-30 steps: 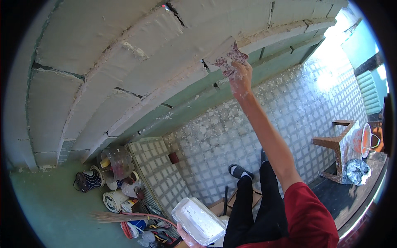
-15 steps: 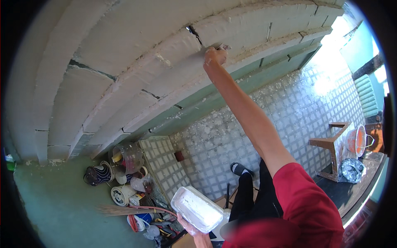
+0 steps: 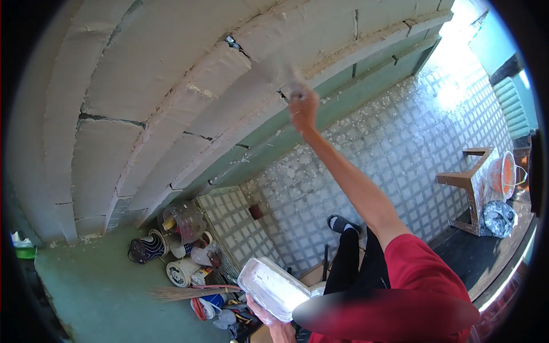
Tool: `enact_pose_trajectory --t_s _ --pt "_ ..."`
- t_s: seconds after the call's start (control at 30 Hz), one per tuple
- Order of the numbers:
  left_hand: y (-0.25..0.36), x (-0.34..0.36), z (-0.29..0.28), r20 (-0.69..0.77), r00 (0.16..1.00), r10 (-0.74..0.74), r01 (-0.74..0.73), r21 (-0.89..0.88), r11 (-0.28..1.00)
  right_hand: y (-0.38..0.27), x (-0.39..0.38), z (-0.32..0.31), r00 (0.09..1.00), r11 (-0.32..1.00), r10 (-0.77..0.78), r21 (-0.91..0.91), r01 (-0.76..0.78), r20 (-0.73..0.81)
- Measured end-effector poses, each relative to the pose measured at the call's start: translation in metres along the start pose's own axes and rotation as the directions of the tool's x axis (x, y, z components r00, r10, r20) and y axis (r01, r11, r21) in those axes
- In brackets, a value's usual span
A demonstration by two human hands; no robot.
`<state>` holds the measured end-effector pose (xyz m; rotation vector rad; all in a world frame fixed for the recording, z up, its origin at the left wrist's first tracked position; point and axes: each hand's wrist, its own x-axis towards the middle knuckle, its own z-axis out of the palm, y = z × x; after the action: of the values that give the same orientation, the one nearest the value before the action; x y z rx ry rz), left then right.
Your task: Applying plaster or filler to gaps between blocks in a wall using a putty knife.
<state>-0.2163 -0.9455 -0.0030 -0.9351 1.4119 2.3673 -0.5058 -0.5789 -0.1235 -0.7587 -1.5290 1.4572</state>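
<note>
My right hand (image 3: 304, 107), arm stretched up and forward, is closed around a putty knife (image 3: 280, 67), whose blade is smeared by motion. It is close to a pale, stepped panel surface (image 3: 229, 74) with rough joints and dark gaps (image 3: 235, 46); whether the blade touches it, I cannot tell. Low in the picture, my left hand (image 3: 264, 313) grips a white rectangular tray (image 3: 274, 288) by its near side. White paste coats the inside of the tray. White smears show on my left fingers.
Left of the tray stand several buckets (image 3: 182, 272), a clear tub (image 3: 184, 222) and a straw broom (image 3: 177, 293). White specks dot the tiled floor (image 3: 366, 154). At right are a brown stool (image 3: 466, 183), an orange bucket (image 3: 503, 174) and a crumpled silvery bag (image 3: 498, 218).
My right hand has come down and away from the panel joint, and the putty knife now points up to the left. The view has shifted slightly; my left hand still holds the tray.
</note>
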Motion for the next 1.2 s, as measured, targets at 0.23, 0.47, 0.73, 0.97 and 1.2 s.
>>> enact_pose_trajectory --t_s 0.23,0.47,0.73,0.97,1.2 --pt "-0.011 -0.007 0.006 -0.065 0.997 -0.046 0.045 -0.018 0.999 0.017 0.044 0.008 0.898 0.893 -0.432 -0.182 0.411 -0.09" --pt "-0.02 0.004 -0.007 -0.106 0.993 -0.054 0.063 0.079 0.995 0.032 -0.017 0.022 0.833 0.874 -0.478 0.058 0.482 0.278" --pt "-0.026 0.008 -0.021 -0.12 0.99 -0.075 0.083 0.064 0.994 0.09 0.077 -0.006 0.945 0.964 -0.257 -0.123 0.235 -0.205" --pt "-0.046 0.011 -0.03 -0.133 0.987 -0.096 0.106 0.074 0.992 0.054 -0.02 0.041 0.939 0.917 -0.344 0.225 0.33 0.025" --pt "-0.048 -0.003 -0.043 -0.187 0.977 -0.098 0.106 0.031 0.994 0.047 0.036 -0.012 0.98 0.962 -0.193 -0.202 0.182 -0.037"
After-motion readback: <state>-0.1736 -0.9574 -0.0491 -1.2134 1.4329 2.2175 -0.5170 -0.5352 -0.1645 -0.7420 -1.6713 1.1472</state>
